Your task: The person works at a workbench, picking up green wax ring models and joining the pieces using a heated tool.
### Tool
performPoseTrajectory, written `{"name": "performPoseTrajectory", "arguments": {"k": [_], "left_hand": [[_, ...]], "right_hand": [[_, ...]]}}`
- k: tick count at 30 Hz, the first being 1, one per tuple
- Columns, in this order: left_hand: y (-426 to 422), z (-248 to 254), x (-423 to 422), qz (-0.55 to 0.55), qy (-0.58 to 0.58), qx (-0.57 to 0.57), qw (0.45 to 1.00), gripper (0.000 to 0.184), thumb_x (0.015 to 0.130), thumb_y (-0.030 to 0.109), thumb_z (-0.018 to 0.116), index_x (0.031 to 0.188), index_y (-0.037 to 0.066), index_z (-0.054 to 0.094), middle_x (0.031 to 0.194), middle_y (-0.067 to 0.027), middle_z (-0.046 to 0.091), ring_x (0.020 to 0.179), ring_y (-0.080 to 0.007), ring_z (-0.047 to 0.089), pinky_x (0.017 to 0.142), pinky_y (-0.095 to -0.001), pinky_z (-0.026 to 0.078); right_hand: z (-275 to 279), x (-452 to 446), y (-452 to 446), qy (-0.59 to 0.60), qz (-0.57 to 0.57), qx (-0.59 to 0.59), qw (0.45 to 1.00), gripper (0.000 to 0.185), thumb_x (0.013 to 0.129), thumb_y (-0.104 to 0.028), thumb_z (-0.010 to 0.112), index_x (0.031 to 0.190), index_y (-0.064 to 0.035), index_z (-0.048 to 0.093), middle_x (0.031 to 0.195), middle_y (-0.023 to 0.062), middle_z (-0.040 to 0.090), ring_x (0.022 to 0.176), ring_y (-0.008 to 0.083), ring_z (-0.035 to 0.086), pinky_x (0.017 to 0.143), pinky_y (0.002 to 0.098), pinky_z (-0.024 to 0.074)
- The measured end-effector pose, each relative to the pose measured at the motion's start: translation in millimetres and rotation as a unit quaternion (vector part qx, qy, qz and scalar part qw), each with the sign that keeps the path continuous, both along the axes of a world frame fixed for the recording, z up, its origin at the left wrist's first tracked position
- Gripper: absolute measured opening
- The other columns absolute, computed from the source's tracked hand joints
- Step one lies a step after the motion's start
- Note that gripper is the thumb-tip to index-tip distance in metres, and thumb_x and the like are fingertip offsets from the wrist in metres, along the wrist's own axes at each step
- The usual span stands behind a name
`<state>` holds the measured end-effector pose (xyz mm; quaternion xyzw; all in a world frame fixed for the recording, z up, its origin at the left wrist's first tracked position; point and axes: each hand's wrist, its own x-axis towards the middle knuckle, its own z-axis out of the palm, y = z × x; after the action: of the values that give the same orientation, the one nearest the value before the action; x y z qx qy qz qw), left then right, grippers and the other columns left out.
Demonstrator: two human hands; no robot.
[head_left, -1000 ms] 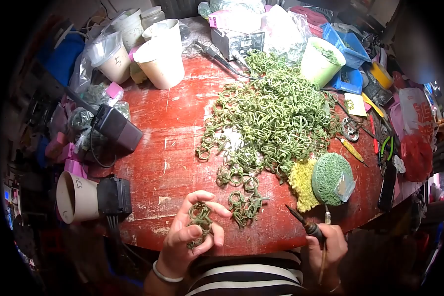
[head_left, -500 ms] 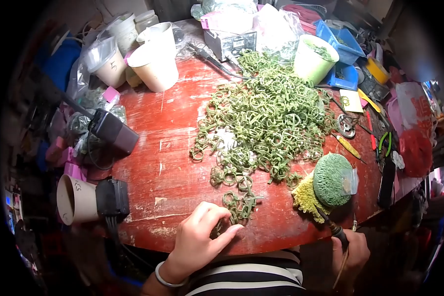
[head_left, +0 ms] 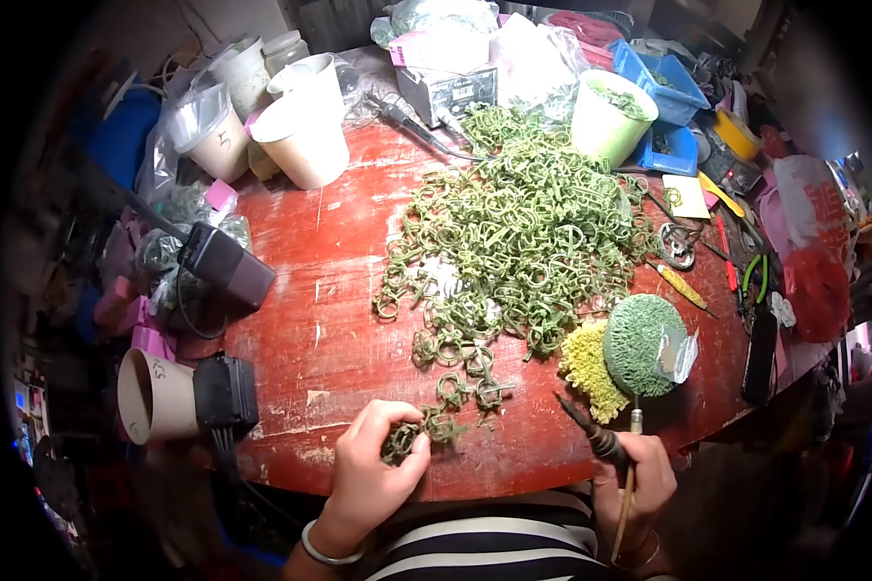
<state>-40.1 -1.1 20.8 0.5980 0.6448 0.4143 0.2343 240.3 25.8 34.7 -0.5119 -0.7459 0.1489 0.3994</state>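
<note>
Near the table's front edge, my left hand (head_left: 370, 460) is closed with its fingertips around a small cluster of green ring-shaped pieces (head_left: 400, 443). A few more rings (head_left: 470, 387) lie loose just beyond the fingers. My right hand (head_left: 639, 474) grips a dark soldering iron (head_left: 583, 422) with its tip pointing up and left, above the tabletop. The same hand also holds a thin wooden stick (head_left: 626, 499) with a metal band near its top. Just beyond sit a round green textured pad (head_left: 644, 344) and a yellow spongy piece (head_left: 593, 370).
A large heap of green rings (head_left: 533, 232) covers the middle of the red table (head_left: 300, 320). White buckets (head_left: 302, 140) stand at the back left, a pale bucket (head_left: 610, 121) and blue trays (head_left: 664, 82) at the back right. Pliers (head_left: 756, 281) lie to the right.
My right hand has moved left and up, carrying the iron's tip away from the yellow piece. The left hand has shifted slightly left, closing on the cluster of rings.
</note>
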Motion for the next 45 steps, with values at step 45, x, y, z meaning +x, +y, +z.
{"name": "performPoseTrajectory", "arguments": {"k": [45], "left_hand": [[-1, -14, 26, -0.110, -0.005, 0.188, 0.976, 0.042, 0.075, -0.008, 0.080, 0.110, 0.001, 0.058, 0.095, -0.0159, 0.069, 0.081, -0.0297, 0.071, 0.073, -0.0377, 0.058]], "right_hand": [[-4, -71, 24, 0.156, 0.164, -0.147, 0.963, 0.034, 0.075, 0.001, 0.083, 0.103, -0.0014, 0.065, 0.079, 0.0037, 0.068, 0.062, 0.0081, 0.059, 0.056, 0.0246, 0.0462]]}}
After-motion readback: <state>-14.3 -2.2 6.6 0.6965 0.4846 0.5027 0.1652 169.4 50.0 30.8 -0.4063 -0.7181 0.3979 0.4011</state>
